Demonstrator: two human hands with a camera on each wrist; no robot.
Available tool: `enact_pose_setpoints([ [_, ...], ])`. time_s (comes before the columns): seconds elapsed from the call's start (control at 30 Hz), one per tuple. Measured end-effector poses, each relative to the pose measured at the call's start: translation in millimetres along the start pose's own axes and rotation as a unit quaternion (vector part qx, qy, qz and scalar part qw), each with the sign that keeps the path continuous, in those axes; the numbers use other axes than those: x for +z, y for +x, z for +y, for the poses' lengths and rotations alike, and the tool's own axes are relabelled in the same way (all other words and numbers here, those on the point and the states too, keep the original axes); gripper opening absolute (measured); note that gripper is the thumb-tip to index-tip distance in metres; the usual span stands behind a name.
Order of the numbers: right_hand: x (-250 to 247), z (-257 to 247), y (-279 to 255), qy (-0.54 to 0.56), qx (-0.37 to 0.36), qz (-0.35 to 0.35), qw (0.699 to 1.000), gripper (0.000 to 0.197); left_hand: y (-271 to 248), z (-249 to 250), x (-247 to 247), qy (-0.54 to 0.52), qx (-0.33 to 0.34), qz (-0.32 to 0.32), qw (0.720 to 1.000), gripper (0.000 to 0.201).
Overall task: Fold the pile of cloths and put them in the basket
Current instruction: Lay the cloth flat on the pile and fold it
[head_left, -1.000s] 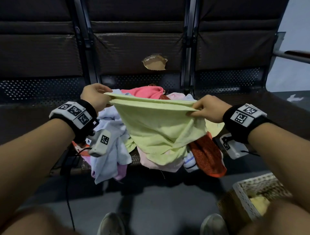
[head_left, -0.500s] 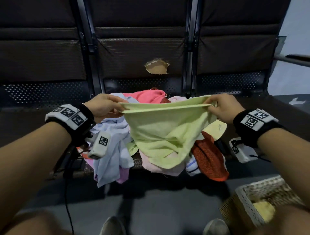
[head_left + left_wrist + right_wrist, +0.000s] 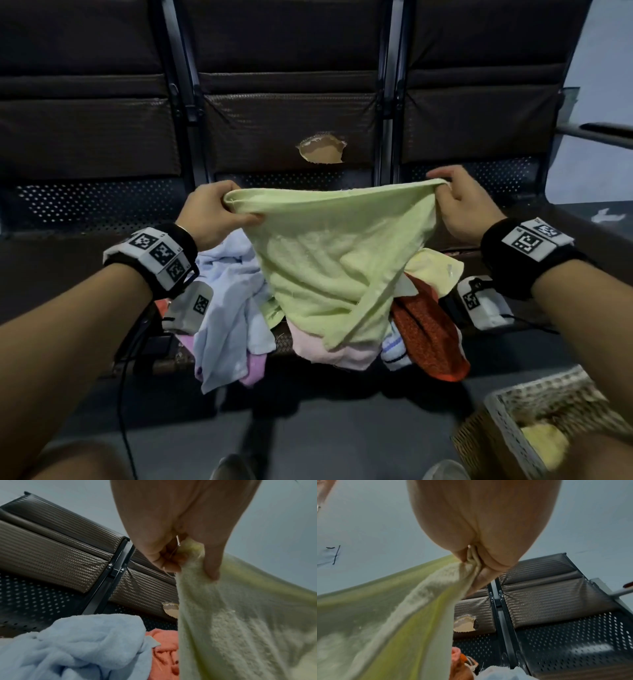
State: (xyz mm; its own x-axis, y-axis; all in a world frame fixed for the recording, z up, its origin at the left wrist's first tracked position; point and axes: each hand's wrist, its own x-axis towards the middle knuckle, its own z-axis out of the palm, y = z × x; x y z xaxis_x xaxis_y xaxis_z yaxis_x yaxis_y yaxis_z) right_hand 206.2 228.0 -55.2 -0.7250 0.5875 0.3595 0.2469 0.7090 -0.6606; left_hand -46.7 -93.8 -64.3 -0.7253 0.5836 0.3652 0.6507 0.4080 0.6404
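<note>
The left hand (image 3: 209, 214) and right hand (image 3: 460, 205) each pinch a top corner of the soft light-green cloth (image 3: 329, 260), mid-frame, unfolded, while the messy cloth pile (image 3: 233, 308) waits and the woven basket (image 3: 507, 431), lower right, holds one.

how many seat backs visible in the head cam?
3, side by side behind the cloth pile: left seat back, middle seat back with a torn hole, right seat back. More may lie outside the frame.

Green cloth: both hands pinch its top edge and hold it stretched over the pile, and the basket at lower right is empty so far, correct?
Not quite. The basket is not empty: the head view shows something yellow inside it. The rest holds: left hand and right hand pinch the green cloth by its top edge, stretched over the pile.
</note>
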Motion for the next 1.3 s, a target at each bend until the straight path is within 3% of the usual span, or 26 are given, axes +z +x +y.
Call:
enact_pose_setpoints([
  [0.1,-3.7,-9.7,7.1,0.040,0.040,-0.006,0.998,0.030,3.7,8.0,-6.4,-0.121,-0.004,0.045,0.992,0.027],
  [0.2,-2.2,-27.7,10.9,0.091,0.076,0.022,0.993,0.033,12.9,29.8,-10.5,-0.290,-0.051,0.069,0.953,0.023],
  [0.27,-5.2,-46.0,14.4,0.120,0.092,0.035,0.988,0.026,23.2,44.8,-13.8,-0.350,-0.084,0.076,0.930,0.030],
  [0.33,-11.5,-65.4,20.8,0.150,0.119,0.038,0.981,0.027,35.6,58.6,-20.4,-0.357,-0.111,0.115,0.920,0.032],
  [0.47,-23.4,-88.6,30.9,0.223,0.145,-0.003,0.964,0.019,56.8,77.5,-32.2,-0.306,-0.106,0.166,0.931,0.033],
  [0.57,-27.3,-96.4,41.4,0.265,0.179,-0.027,0.947,0.039,66.4,88.8,-33.6,-0.316,-0.144,0.199,0.916,0.031],
  [0.6,-27.0,-101.2,44.7,0.281,0.190,-0.032,0.940,0.043,68.3,94.5,-31.4,-0.329,-0.157,0.200,0.910,0.030],
  [0.7,-21.4,-121.7,50.9,0.328,0.209,-0.042,0.920,0.031,70.7,119.2,-20.2,-0.369,-0.154,0.183,0.898,0.030],
  [0.8,-9.9,-146.2,52.5,0.345,0.189,-0.069,0.917,0.025,61.6,153.1,-3.3,-0.414,-0.146,0.125,0.890,0.029],
  [0.87,-3.0,-162.0,51.6,0.351,0.173,-0.079,0.917,0.022,50.1,174.3,9.6,-0.427,-0.111,0.068,0.895,0.029],
  [1.0,-2.9,-180.0,44.5,0.402,0.155,-0.111,0.895,0.031,31.5,196.7,17.9,-0.360,-0.043,-0.034,0.931,0.021],
  [1.1,-6.0,-174.8,40.2,0.354,0.130,-0.143,0.915,0.033,31.0,193.5,9.0,-0.393,-0.070,-0.077,0.914,0.026],
  [1.17,-7.2,-170.7,40.2,0.329,0.120,-0.149,0.925,0.021,32.8,186.7,5.6,-0.409,-0.096,-0.053,0.906,0.030],
  [1.23,-7.9,-166.3,42.8,0.317,0.111,-0.159,0.928,0.025,39.5,174.6,6.7,-0.367,-0.095,0.030,0.925,0.021],
  [1.3,-8.6,-161.0,44.6,0.320,0.095,-0.189,0.924,0.034,49.5,160.0,12.2,-0.323,-0.098,0.049,0.940,0.043],
])
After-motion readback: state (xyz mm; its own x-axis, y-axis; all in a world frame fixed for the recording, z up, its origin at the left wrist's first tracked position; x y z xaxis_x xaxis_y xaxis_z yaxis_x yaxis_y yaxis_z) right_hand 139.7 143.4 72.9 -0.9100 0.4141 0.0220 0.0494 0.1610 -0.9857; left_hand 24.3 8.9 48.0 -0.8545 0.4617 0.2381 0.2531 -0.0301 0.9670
